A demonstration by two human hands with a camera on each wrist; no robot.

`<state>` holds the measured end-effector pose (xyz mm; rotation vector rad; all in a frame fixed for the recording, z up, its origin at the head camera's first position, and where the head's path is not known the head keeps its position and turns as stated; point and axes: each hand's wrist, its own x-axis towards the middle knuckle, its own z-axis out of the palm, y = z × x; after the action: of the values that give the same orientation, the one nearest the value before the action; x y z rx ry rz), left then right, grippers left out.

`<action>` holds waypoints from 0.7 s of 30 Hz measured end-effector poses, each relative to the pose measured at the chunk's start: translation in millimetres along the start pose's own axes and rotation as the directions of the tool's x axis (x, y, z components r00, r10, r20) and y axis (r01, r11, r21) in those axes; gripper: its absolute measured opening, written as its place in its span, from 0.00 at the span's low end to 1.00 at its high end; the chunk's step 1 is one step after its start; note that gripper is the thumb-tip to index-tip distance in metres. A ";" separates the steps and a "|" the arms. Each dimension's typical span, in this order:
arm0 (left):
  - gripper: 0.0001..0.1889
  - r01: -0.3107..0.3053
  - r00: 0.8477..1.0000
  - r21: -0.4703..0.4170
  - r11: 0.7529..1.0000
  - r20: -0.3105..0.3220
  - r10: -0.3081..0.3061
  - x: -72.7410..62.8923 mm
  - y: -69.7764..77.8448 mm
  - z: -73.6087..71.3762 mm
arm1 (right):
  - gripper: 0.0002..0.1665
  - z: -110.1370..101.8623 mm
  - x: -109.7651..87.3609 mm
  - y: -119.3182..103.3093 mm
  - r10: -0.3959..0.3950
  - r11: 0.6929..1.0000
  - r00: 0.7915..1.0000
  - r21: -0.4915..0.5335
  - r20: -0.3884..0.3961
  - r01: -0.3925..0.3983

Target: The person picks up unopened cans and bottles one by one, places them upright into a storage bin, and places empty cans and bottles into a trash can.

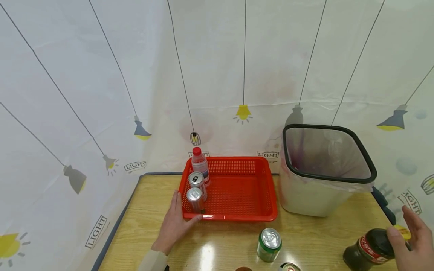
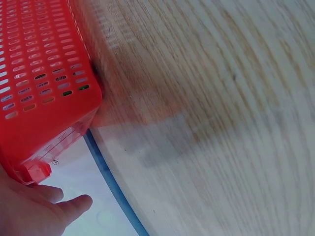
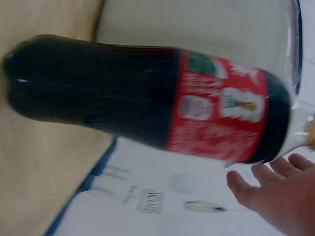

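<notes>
In the head view my left hand (image 1: 174, 227) touches the front left corner of a red plastic basket (image 1: 234, 217), its fingers lying along the side and the thumb at the front. Inside the basket, along its left side, stand a clear bottle with a red cap (image 1: 200, 165) and two drink cans, one silver-topped can (image 1: 194, 199) in front of another can (image 1: 196, 180). At far right, my right hand (image 1: 418, 241) is by the yellow cap of a dark cola bottle (image 1: 367, 248) with a red label. The right wrist view shows those fingers spread near the neck.
A bin (image 1: 305, 195) with a black rim and a clear liner stands right of the basket. On the wooden table (image 1: 149, 210), a green can (image 1: 269, 244) stands before the basket. Another can (image 1: 289, 267) is cut off at the lower edge. A lamp-patterned sheet hangs behind.
</notes>
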<state>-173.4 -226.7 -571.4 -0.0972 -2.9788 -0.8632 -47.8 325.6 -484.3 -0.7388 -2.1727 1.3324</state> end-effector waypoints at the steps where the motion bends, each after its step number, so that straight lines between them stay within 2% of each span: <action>1: 0.68 0.003 1.000 0.000 1.000 0.003 -0.003 0.2 0.1 0.0 | 0.39 -0.2 1.1 5.4 0.029 0.999 0.999 0.015 0.026 -0.030; 4: 0.68 0.011 1.000 -0.004 1.000 0.009 -0.011 0.4 0.3 -0.3 | 0.42 -0.9 4.7 22.0 0.077 0.997 0.991 0.019 0.111 -0.080; 7: 0.68 0.016 1.000 -0.003 1.000 0.014 -0.016 0.5 0.2 -0.6 | 0.48 -1.7 7.8 35.1 0.068 0.998 0.980 -0.001 0.189 -0.069; 9: 0.68 0.014 1.000 -0.006 1.000 0.013 -0.014 0.5 0.4 -0.7 | 0.53 -0.6 8.2 39.7 0.066 0.998 0.975 -0.011 0.214 -0.065; 12: 0.68 0.010 1.000 -0.009 1.000 0.009 -0.010 0.2 0.1 -0.2 | 0.60 3.6 9.1 38.8 0.131 0.991 0.968 -0.032 0.213 -0.127; 16: 0.68 0.006 1.000 -0.011 1.000 0.002 -0.006 -0.3 -0.5 0.6 | 0.64 8.0 9.5 34.9 0.250 0.967 0.952 -0.086 0.176 -0.238; 21: 0.69 0.017 1.000 -0.007 1.000 0.016 -0.017 0.2 -0.5 0.1 | 0.68 9.8 7.7 40.1 0.292 0.950 0.945 -0.157 0.145 -0.270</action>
<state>-173.7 -227.0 -571.7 -0.0792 -2.9958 -0.8796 -52.0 339.6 -523.7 -1.0592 -2.3766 1.4415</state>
